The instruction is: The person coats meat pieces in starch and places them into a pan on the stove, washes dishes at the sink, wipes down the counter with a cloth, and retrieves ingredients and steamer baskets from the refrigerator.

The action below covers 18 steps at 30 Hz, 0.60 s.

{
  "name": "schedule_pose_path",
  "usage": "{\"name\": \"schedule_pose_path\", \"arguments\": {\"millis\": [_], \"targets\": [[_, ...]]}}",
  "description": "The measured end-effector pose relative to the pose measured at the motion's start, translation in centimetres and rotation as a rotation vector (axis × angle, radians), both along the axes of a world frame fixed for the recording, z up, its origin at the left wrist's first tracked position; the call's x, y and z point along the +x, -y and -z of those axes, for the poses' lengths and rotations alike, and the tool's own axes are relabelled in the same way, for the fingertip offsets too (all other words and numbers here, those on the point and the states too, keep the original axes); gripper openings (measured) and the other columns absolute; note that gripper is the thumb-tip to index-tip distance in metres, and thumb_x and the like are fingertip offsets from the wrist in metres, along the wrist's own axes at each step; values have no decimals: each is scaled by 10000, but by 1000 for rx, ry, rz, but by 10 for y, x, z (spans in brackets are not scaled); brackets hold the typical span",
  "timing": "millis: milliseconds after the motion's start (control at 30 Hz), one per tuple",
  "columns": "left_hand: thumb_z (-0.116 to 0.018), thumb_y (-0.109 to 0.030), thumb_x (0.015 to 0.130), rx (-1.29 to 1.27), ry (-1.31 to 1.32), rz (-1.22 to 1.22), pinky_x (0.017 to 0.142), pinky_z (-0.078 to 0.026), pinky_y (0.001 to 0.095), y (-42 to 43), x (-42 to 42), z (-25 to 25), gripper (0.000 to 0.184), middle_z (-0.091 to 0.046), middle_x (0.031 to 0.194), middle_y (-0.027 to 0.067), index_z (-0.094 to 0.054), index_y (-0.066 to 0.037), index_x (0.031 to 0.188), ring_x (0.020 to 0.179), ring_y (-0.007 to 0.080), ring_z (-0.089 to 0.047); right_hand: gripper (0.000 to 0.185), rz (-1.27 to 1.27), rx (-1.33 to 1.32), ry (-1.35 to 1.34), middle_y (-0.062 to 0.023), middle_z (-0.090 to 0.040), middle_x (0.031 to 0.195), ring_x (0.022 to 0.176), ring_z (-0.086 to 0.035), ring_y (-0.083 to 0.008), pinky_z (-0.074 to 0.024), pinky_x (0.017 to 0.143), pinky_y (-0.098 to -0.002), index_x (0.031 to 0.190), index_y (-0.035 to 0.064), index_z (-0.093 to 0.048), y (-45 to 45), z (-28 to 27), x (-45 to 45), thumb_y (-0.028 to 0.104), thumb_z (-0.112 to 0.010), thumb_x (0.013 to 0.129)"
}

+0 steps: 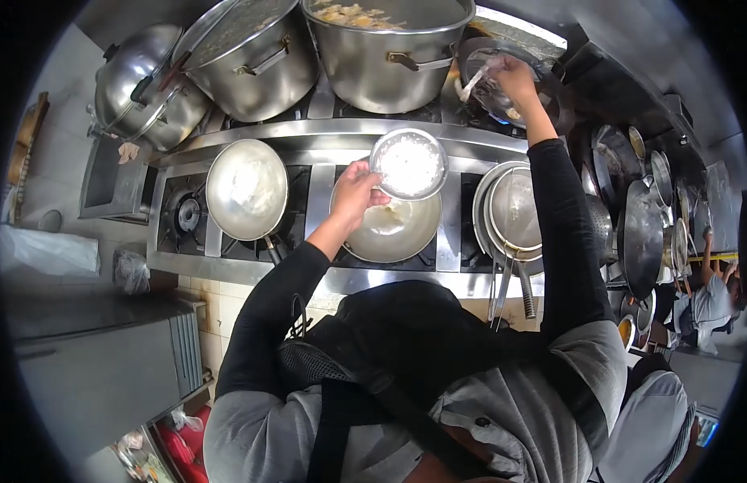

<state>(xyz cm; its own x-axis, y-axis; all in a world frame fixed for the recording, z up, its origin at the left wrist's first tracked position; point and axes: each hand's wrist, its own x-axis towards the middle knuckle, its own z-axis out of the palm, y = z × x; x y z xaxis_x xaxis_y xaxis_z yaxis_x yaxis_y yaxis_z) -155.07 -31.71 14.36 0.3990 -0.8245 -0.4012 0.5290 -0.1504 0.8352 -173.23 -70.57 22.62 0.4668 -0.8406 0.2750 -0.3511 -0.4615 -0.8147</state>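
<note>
Silver round metal bowl (pixel 413 196) with white contents (pixel 408 161): above the pale round metal wok (pixel 389 244), rim pinched by your left hand (pixel 357 193). Your right hand (pixel 513 79) pinches a pale, limp item (pixel 473 82), farther back. Keep the bowl level.

Pretty bright overall, but the glare's rough: white stuff in the metal bowl (pixel 407 197) is basically blown out, plus a hot spot on the left wok (pixel 247 193). Black apron (pixel 425 334) swallows detail. Heavy fisheye bend, blacked-out corners, background person (pixel 714 304) looks soft.
</note>
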Motion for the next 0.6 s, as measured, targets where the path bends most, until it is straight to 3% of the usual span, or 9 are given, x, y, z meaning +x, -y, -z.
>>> {"name": "schedule_pose_path", "arguments": {"millis": [200, 300, 333, 433, 467, 533, 600], "targets": [[-603, -38, 867, -24, 41, -38, 573, -594, 292, -28, 5, 0, 274, -588, 979, 122, -450, -55, 1094, 650, 153, -613, 216, -62, -18, 172, -70, -703, 891, 780, -618, -131, -473, 740, -287, 972, -6, -683, 27, -48, -17, 94, -732, 787], [-595, -34, 874, -37, 27, -55, 566, -593, 291, -35, 11, 9, 258, -591, 983, 121, -450, -62, 1086, 661, 147, -616, 208, -41, -119, 101, -63, -705, 877, 778, -619, -130, -474, 741, -286, 981, -3, -687, 41, -73, -24, 112, -711, 809], [-590, -31, 876, -37, 23, -68, 562, -592, 287, -36, 11, 8, 252, -596, 977, 122, -450, -66, 1082, 650, 147, -616, 151, -33, -132, 19, -26, -673, 850, 759, -584, -94, -459, 697, -265, 945, 4, -682, 51, -75, -28, 114, -678, 841], [-584, -31, 879, -5, 33, -94, 563, -590, 289, -38, 13, 14, 247, -604, 959, 120, -449, -67, 1082, 629, 148, -615, 145, 36, -261, -257, -25, -666, 790, 737, -585, -98, -467, 688, -287, 903, 4, -694, 83, -57, -29, 126, -690, 826], [-580, -29, 881, 7, 34, -101, 559, -586, 290, -39, 13, 15, 241, -611, 943, 117, -453, -70, 1081, 616, 149, -622, 213, 25, -154, -233, -109, -710, 814, 753, -651, -173, -498, 717, -339, 847, 48, -740, 94, -43, -27, 225, -755, 728], [-581, -31, 881, 17, 37, -117, 556, -584, 292, -40, 15, 16, 238, -614, 940, 118, -457, -73, 1080, 620, 152, -630, 200, -18, -116, -306, -126, -714, 829, 770, -669, -239, -511, 731, -370, 848, 67, -746, 133, 15, -25, 240, -726, 751], [-592, -51, 882, 28, 65, -131, 572, -562, 274, -41, 13, 12, 226, -619, 924, 74, -479, -84, 1074, 649, 127, -619, 190, -9, -157, -437, -143, -715, 853, 803, -678, -299, -521, 753, -398, 852, 86, -750, 143, 28, -21, 250, -688, 778]]}}
